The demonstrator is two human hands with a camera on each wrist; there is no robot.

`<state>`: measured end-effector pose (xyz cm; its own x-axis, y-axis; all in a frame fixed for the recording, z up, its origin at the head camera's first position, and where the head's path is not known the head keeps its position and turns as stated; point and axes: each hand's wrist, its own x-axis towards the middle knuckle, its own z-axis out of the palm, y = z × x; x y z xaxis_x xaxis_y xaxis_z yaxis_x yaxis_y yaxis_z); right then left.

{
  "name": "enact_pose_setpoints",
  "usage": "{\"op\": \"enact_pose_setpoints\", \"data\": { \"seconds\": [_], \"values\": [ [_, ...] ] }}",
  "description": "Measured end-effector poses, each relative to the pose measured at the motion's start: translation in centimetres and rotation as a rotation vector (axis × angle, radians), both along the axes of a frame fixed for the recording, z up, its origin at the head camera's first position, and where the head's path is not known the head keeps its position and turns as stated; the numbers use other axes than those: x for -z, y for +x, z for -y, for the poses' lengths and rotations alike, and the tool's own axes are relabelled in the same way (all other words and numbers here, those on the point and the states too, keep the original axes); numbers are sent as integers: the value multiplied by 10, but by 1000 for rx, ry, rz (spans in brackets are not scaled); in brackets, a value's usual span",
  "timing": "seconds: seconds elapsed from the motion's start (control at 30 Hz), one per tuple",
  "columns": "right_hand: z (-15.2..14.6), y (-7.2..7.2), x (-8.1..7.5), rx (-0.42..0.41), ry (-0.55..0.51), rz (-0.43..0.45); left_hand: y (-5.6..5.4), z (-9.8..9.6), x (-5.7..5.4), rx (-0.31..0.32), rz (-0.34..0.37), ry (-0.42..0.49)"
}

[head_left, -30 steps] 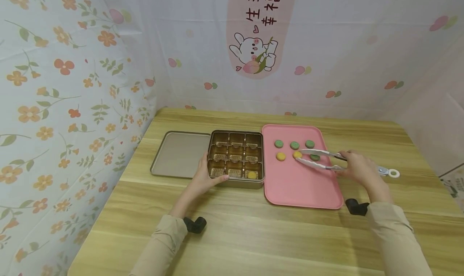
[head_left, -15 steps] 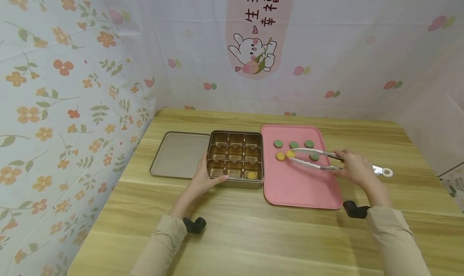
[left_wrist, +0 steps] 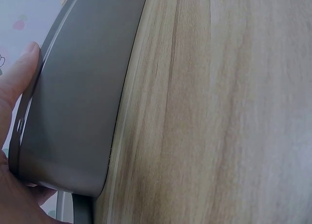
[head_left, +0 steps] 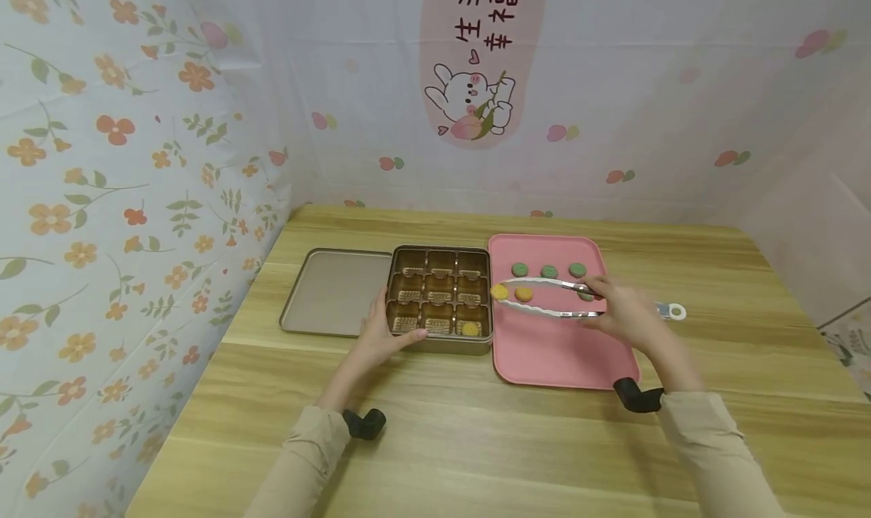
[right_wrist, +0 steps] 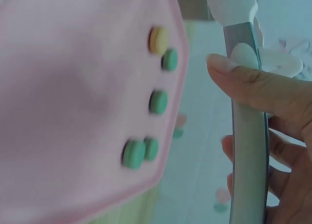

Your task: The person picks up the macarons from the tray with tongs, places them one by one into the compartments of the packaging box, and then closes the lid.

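Note:
My right hand (head_left: 629,314) grips metal tongs (head_left: 544,311) with white wavy tips. A yellow macaron (head_left: 500,292) is pinched between those tips, over the left edge of the pink tray (head_left: 565,359), beside the box. In the right wrist view, thumb and fingers wrap the tongs' handle (right_wrist: 249,160). My left hand (head_left: 379,338) holds the front left corner of a brown metal box (head_left: 456,345), thumb along its front rim. A gold divided insert fills the box, and one yellow macaron (head_left: 470,328) sits in its front right compartment.
On the tray lie another yellow macaron (head_left: 523,295) and several green macarons (head_left: 549,271), one partly behind the tongs. A flat metal lid (head_left: 340,291) lies left of the box. Patterned curtains (head_left: 327,170) stand at the table's back and left.
The right hand has moved left with the tongs, carrying the yellow macaron from the middle of the tray's front row to beside the box. The left hand stays on the box corner.

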<state>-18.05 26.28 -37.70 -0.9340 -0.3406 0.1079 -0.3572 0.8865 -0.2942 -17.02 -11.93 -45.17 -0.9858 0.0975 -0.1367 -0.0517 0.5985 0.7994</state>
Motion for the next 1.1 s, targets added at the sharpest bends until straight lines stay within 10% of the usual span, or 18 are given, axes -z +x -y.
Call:
{"op": "enact_pose_setpoints", "data": {
  "seconds": [0.47,1.1],
  "values": [
    [60,-3,6,-122,42,-118,1,-3,-1,-3,9,66],
    [77,-1,4,-104,51,-50,2,-1,-2,7,-3,76]
  ]
}}
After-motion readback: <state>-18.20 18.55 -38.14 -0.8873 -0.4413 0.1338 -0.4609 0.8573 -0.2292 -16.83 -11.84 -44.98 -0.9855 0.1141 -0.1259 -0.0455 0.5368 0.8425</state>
